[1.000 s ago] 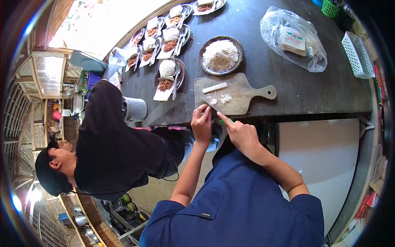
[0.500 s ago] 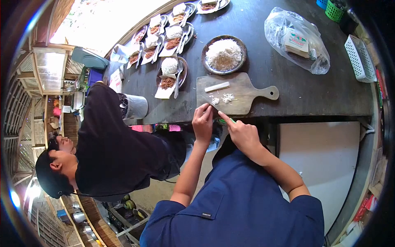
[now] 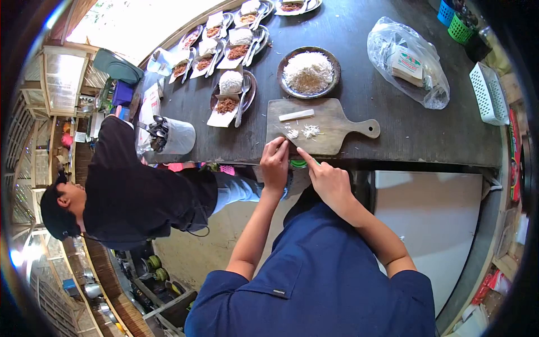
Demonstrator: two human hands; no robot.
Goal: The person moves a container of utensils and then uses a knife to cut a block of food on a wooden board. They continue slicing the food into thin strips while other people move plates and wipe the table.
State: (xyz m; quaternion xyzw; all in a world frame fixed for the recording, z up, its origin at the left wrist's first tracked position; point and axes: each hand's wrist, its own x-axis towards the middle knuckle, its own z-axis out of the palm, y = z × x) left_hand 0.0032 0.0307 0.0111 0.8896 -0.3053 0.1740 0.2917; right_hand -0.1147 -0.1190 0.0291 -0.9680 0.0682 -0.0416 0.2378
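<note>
My left hand (image 3: 274, 164) rests its fingertips on the near edge of the wooden cutting board (image 3: 337, 121), pressing on a small white piece there. My right hand (image 3: 328, 180) is closed on a green-handled knife (image 3: 300, 163), with the index finger stretched along the blade towards the left fingertips. The blade itself is mostly hidden. On the board lie a white strip (image 3: 296, 115) and small piles of white shreds (image 3: 309, 132). Just beyond the board stands a metal bowl of white shreds (image 3: 308, 72).
A person in black (image 3: 140, 196) leans at the dark table's left end beside a cup of utensils (image 3: 177, 136). Several plates of rice and brown food (image 3: 230, 90) fill the far left. A plastic bag (image 3: 407, 62) and white basket (image 3: 489, 92) lie right.
Both my hands have stayed at the board's near edge with hardly any motion. The person in black has shifted left and further along the table.
</note>
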